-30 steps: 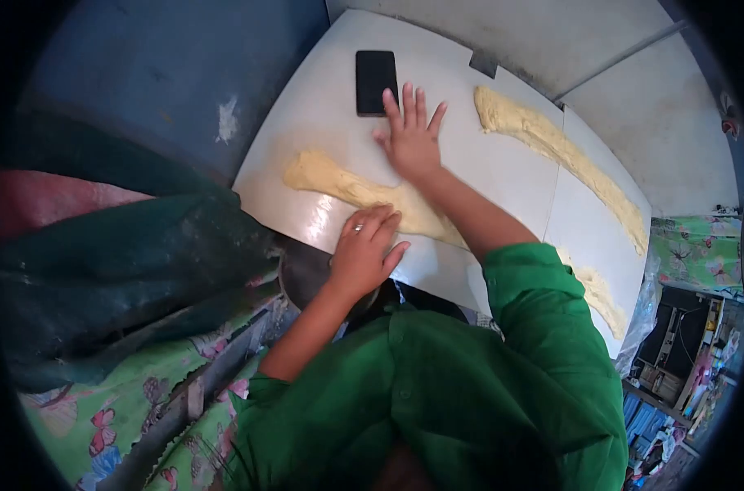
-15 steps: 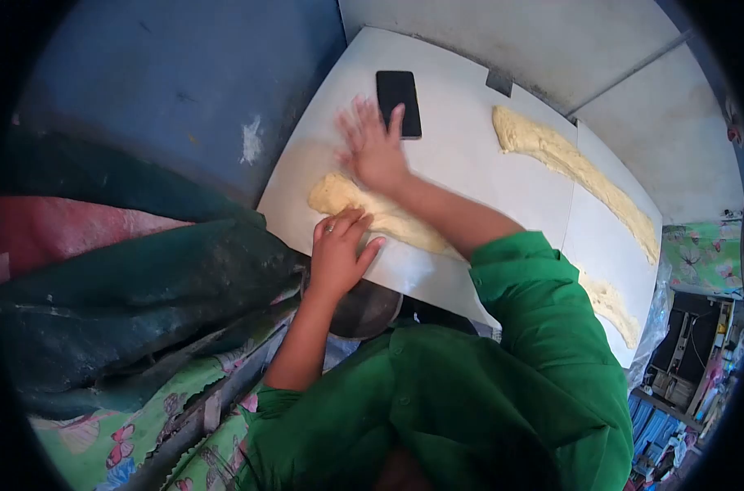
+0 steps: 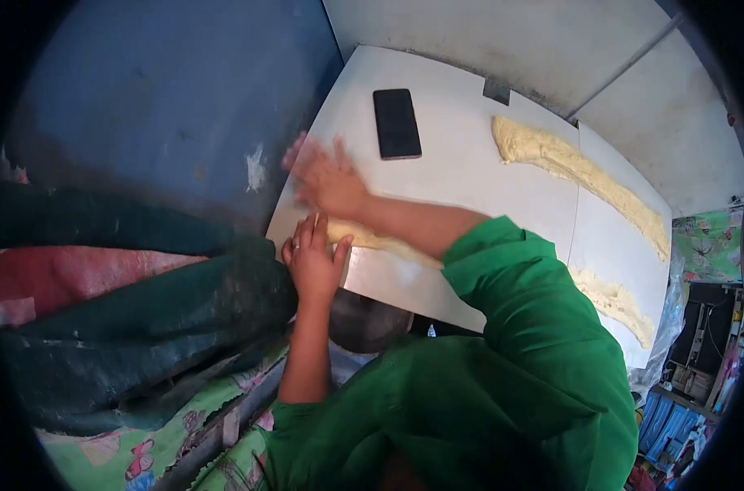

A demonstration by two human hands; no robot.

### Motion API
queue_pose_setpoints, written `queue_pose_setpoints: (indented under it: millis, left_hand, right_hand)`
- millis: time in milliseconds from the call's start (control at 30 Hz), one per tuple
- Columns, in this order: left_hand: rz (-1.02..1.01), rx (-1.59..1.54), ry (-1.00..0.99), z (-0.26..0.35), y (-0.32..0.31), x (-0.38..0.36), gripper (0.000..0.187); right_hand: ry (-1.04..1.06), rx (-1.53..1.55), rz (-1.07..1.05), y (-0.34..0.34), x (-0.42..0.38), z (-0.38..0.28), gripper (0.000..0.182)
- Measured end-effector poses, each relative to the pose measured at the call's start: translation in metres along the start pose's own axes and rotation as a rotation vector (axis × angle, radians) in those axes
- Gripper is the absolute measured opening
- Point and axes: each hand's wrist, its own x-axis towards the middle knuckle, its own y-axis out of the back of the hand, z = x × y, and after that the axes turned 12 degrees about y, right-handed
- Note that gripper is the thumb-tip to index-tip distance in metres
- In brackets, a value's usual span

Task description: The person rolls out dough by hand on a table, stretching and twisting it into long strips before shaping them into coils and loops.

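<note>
A strip of yellow dough [image 3: 376,240] lies along the near left edge of the white table [image 3: 462,188], partly hidden under my right forearm. My left hand [image 3: 313,263] rests on the dough's left end, fingers extended and thumb apart, with a ring on one finger. Just beyond it, my right hand [image 3: 331,186] is spread open near the table's left edge. Its fingertips are smeared by motion, and whether the palm touches the dough is hidden.
A black phone [image 3: 397,123] lies toward the table's back. One long dough strip [image 3: 580,172] runs along the far right edge; another dough piece [image 3: 613,303] lies nearer. A blue wall [image 3: 184,98] borders the left, and dark green cloth [image 3: 143,327] hangs beside the table.
Both hands have shifted left along the dough. My right hand has also come down closer to my left, and its forearm now covers more of the strip. The view has tilted slightly.
</note>
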Motion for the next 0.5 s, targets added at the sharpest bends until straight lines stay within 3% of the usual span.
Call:
queue_pose_setpoints:
  millis: [100, 167, 200, 267, 300, 367, 400, 433, 467, 500]
  left_hand:
    - [-0.010, 0.000, 0.044, 0.001, -0.001, -0.008, 0.059]
    - [-0.022, 0.016, 0.049, -0.003, -0.001, -0.010, 0.061]
    - [-0.008, 0.012, 0.039, -0.004, 0.000, -0.008, 0.061]
    - [-0.036, -0.018, 0.092, -0.001, -0.003, -0.011, 0.060]
    - [-0.041, -0.022, 0.098, 0.000, -0.006, -0.011, 0.061]
    - [-0.096, -0.042, 0.105, -0.005, -0.006, -0.013, 0.061]
    - [-0.129, -0.067, 0.108, -0.008, -0.006, -0.010, 0.061]
    - [-0.130, -0.075, 0.096, -0.013, -0.006, -0.010, 0.061]
    - [0.017, -0.324, 0.088, -0.019, -0.008, -0.015, 0.061]
    - [0.161, -0.575, 0.083, -0.018, -0.012, -0.020, 0.060]
  right_hand:
    - [-0.101, 0.109, 0.020, -0.008, 0.008, 0.010, 0.069]
    - [-0.217, -0.283, -0.098, -0.021, 0.027, 0.030, 0.068]
    - [-0.219, -0.296, -0.087, -0.015, 0.031, 0.021, 0.068]
    - [0.181, 0.395, -0.197, 0.001, 0.021, -0.002, 0.066]
    - [0.159, 0.379, -0.202, -0.003, 0.027, 0.005, 0.066]
    - [-0.333, 0.212, -0.041, -0.017, 0.041, 0.014, 0.065]
    - [-0.347, 0.201, -0.037, -0.011, 0.043, 0.013, 0.065]
    - [-0.403, 0.472, 0.015, 0.002, 0.045, 0.008, 0.065]
    - [-0.457, 0.745, 0.064, 0.016, 0.039, 0.001, 0.064]
    - [-0.307, 0.817, 0.063, 0.035, 0.019, -0.005, 0.064]
